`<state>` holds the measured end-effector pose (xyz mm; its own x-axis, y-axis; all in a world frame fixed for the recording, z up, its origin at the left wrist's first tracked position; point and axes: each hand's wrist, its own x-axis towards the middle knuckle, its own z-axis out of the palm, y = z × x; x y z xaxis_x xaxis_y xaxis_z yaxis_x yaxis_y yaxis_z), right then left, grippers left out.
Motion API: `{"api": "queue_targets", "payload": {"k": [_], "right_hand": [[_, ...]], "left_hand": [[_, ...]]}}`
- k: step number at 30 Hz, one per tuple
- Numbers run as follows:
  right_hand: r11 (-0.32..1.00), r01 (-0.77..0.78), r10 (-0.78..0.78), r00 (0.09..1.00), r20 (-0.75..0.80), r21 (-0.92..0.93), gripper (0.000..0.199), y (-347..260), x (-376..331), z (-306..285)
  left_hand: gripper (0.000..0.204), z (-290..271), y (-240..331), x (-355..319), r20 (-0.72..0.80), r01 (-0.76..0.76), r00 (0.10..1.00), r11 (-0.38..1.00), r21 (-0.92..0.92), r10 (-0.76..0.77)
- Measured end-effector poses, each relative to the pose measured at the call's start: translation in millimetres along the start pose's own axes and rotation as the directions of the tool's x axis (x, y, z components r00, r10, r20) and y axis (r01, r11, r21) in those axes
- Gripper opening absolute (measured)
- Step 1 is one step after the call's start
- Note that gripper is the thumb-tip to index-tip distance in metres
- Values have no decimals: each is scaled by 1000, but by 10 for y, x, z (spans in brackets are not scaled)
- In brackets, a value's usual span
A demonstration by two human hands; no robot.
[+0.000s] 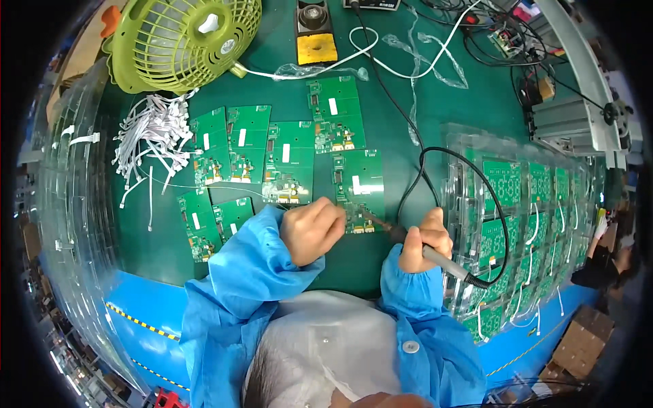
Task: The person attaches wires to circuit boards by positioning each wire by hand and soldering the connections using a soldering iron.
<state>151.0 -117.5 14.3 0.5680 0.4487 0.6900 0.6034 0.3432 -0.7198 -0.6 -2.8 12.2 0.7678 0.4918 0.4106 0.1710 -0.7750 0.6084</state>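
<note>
My right hand (426,242) grips a soldering iron (445,263) by its grey handle. The iron's tip points left onto the lower part of a green circuit board (369,182) lying on the bench. At that board's lower left edge, my left hand (313,231) is closed in a pinch. A thin pale wire (224,187) runs from the left into its fingers, whose tips are partly hidden. Several more green boards (292,153) lie to the left and behind. A heap of white cables with connectors (153,132) sits at the far left.
A green fan (183,41) stands at the back left. Behind the boards is a soldering iron stand with a yellow sponge (317,49). The iron's black cord (505,231) loops at right, beside clear trays of boards (469,204). Clear plastic trays (81,204) line the left.
</note>
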Motion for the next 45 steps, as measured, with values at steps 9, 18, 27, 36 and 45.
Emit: {"api": "queue_targets", "payload": {"k": [9,18,27,36,45], "right_hand": [[998,-13,21,990,-139,62,19,41,-48,27],[984,-97,133,959,-250,151,19,127,-121,173],[949,-281,297,949,-103,142,16,-34,-46,22],[890,-339,335,940,68,304,32,-63,21,104],[927,-302,300,953,43,221,26,-33,92,61]], "left_hand": [[19,-687,102,-87,-229,146,965,987,69,-127],[12,-1111,-420,-567,-307,104,951,907,408,29],[14,-1512,-1371,-1207,-423,374,899,705,603,-115],[11,-2182,-1907,-2063,-550,615,782,505,605,-293],[19,-1785,-1554,-2064,-664,635,731,511,579,-156]]}}
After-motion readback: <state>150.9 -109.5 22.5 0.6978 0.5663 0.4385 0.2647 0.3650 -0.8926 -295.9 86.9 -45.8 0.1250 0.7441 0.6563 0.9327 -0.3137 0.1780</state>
